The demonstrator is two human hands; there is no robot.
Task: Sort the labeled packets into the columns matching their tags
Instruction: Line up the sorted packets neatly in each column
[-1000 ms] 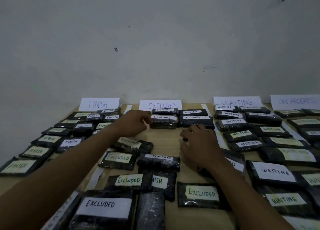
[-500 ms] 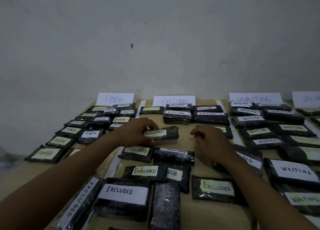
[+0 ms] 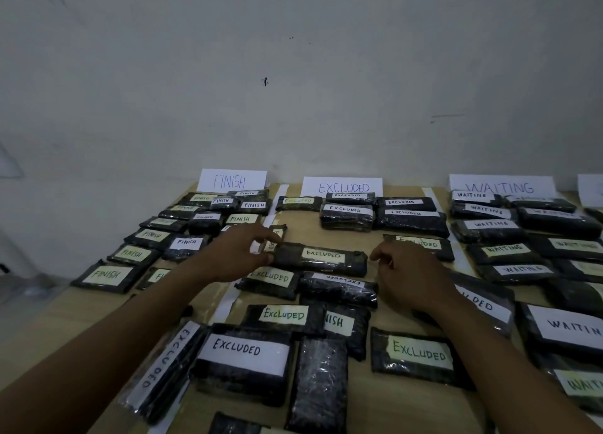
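Pale plaster wall [image 3: 293, 74], flat and scuffed, fills the upper half. Below it a light wooden table [image 3: 391, 410] carries rows of dark rectangular packets [image 3: 243, 357] in glossy, crinkled plastic wrap, each with a hand-lettered paper tag. White paper cards stand along the far edge: the FINISH sign [image 3: 233, 180] at eleven o'clock, the EXCLUDED sign [image 3: 342, 187] at twelve, the WAITING sign [image 3: 502, 187] at one.

The left hand [image 3: 241, 254] pinches the nine o'clock end of an EXCLUDED packet [image 3: 321, 259] between its thumb and curled fingers. Half a second ago that packet sat partly under the palm. Now it stretches crosswise between the two hands in the middle column, under the EXCLUDED sign, with its tag fully showing.

The right hand [image 3: 408, 270], at the packet's three o'clock, has its fingers loosely curled on nothing. Its forefinger tip is just beside the packet's end, and whether it touches cannot be told. A small packet [image 3: 276, 236] lies turned lengthwise behind the left fingertips.
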